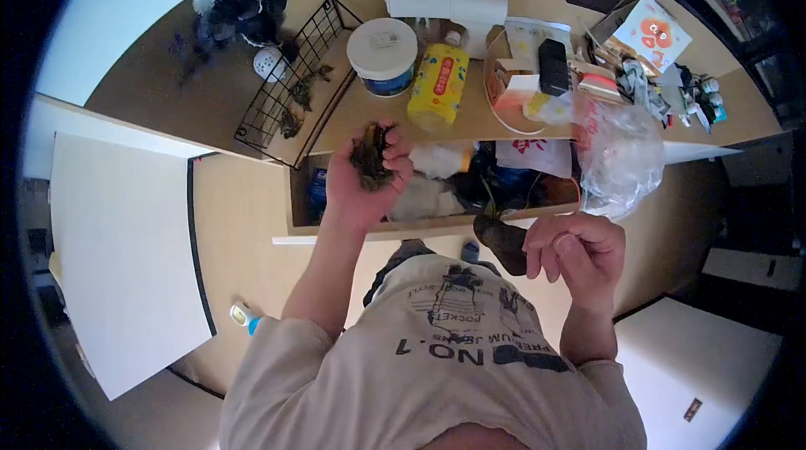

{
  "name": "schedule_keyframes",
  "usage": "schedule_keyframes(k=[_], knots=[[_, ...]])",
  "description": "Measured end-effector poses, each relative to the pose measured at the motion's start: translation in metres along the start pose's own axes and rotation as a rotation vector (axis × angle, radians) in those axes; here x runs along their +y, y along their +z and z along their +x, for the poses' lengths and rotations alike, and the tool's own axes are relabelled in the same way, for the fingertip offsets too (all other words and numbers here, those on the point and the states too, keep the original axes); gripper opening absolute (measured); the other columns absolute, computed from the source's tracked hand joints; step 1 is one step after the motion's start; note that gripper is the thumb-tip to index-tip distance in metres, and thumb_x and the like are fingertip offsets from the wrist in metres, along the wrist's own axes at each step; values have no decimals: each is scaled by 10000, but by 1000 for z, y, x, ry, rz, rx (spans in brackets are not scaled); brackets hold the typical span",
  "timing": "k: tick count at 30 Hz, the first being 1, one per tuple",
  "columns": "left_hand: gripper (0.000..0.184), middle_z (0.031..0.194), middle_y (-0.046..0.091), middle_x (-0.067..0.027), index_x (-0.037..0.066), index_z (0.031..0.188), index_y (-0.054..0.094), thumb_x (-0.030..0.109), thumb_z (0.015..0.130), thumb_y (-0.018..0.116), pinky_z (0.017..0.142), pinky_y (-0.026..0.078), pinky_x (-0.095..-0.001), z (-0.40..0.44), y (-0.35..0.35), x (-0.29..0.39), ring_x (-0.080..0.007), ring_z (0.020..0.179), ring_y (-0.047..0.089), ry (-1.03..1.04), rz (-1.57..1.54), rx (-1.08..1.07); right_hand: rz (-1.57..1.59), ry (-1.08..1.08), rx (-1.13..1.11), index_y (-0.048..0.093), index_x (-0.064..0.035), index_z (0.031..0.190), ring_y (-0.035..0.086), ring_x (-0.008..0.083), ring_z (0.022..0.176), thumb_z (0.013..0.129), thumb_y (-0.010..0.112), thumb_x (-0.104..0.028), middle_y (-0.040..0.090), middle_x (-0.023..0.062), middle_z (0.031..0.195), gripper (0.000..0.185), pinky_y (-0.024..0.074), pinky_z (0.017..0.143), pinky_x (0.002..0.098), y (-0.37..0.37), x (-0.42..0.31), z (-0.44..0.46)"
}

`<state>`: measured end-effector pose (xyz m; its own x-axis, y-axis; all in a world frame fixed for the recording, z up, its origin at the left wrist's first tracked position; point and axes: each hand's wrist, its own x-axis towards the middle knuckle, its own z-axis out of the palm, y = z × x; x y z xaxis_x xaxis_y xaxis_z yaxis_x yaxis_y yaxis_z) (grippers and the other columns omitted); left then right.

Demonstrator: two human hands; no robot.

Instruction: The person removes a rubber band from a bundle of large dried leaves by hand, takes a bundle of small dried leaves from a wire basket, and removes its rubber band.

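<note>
Left hand (348,188) at 11 o'clock, palm up, fingers curled round brownish-green clump (371,161); cupped, I judge, so loose bits stay in palm. Right hand (585,255) at 2 o'clock, fingers closed on dark piece (501,243), far end toward 10; gripped near one end, probably leaving rest free. Wire basket (326,118) at 11 on counter (478,99) holds similar clumps (290,124), bars likely keeping them together. Open drawer (420,224) at 12, plastic bag (621,160) at 1.
</note>
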<state>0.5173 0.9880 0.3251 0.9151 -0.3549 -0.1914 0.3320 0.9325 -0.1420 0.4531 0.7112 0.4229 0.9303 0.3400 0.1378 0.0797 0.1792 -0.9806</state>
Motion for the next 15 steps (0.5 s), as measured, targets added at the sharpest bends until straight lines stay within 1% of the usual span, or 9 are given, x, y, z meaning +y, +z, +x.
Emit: schedule_keyframes(k=[5, 6, 7, 9, 10, 11, 12, 14, 15], knots=[[243, 973, 495, -114, 3, 998, 514, 225, 937, 437, 791, 483, -330, -38, 47, -93, -230, 881, 502, -95, -14, 1, 90, -85, 42, 642, 118, 929, 538, 127, 486, 971, 489, -41, 643, 154, 759, 224, 449, 454, 262, -39, 4, -27], [242, 1004, 505, -128, 4, 984, 512, 231, 947, 437, 836, 489, -351, -47, 57, -112, -244, 927, 518, -131, -34, -20, 56, -60, 120, 647, 102, 906, 517, 134, 452, 978, 500, -86, 621, 133, 674, 248, 452, 464, 280, -42, -4, -33], [243, 1034, 514, -141, 5, 971, 509, 237, 957, 437, 882, 495, -372, -56, 65, -131, -258, 973, 535, -165, -54, -42, 51, -51, 118, 647, 102, 906, 517, 134, 452, 978, 500, -86, 621, 133, 674, 248, 452, 464, 280, -51, -7, -39], [372, 1106, 536, -175, -26, 1016, 531, 314, 1001, 381, 937, 487, -389, -71, 83, -171, -285, 1064, 550, -183, -14, -103, 116, -141, 42, 653, 79, 896, 516, 155, 428, 983, 509, -135, 566, 90, 555, 272, 457, 488, 305, -70, -9, -48], [406, 928, 511, -147, 10, 904, 511, 386, 979, 378, 806, 485, -350, -76, 109, -194, -271, 883, 528, -139, 188, 40, 72, -151, 67, 659, 57, 872, 523, 167, 418, 981, 530, -177, 499, 52, 468, 289, 458, 508, 325, -77, -9, -53], [430, 839, 499, -133, 28, 848, 501, 421, 968, 376, 740, 484, -331, -75, 112, -213, -264, 792, 517, -119, 281, 113, 88, -176, 124, 657, 54, 854, 546, 169, 432, 978, 547, -195, 502, 42, 468, 299, 463, 515, 329, -82, -7, -61], [458, 751, 487, -120, 46, 792, 491, 457, 957, 375, 674, 484, -312, -74, 114, -232, -257, 702, 506, -105, 375, 188, 90, -161, 87, 654, 53, 842, 548, 171, 430, 976, 554, -211, 505, 42, 466, 312, 465, 514, 332, -91, -9, -65], [649, 1081, 495, -294, -114, 1103, 473, 489, 1007, 255, 884, 482, -398, -67, 89, -262, -363, 1011, 537, -33, 193, -379, 93, -146, 57, 645, 51, 823, 546, 172, 419, 973, 563, -241, 510, 37, 464, 338, 469, 508, 333, -105, -12, -71], [657, 1077, 541, -299, -126, 1109, 514, 459, 1010, 233, 937, 433, -369, -71, 87, -279, -333, 985, 566, 51, 197, -423, 81, -134, 60, 645, 51, 823, 546, 172, 419, 973, 563, -241, 510, 37, 464, 338, 469, 508, 333, -109, -11, -74]])
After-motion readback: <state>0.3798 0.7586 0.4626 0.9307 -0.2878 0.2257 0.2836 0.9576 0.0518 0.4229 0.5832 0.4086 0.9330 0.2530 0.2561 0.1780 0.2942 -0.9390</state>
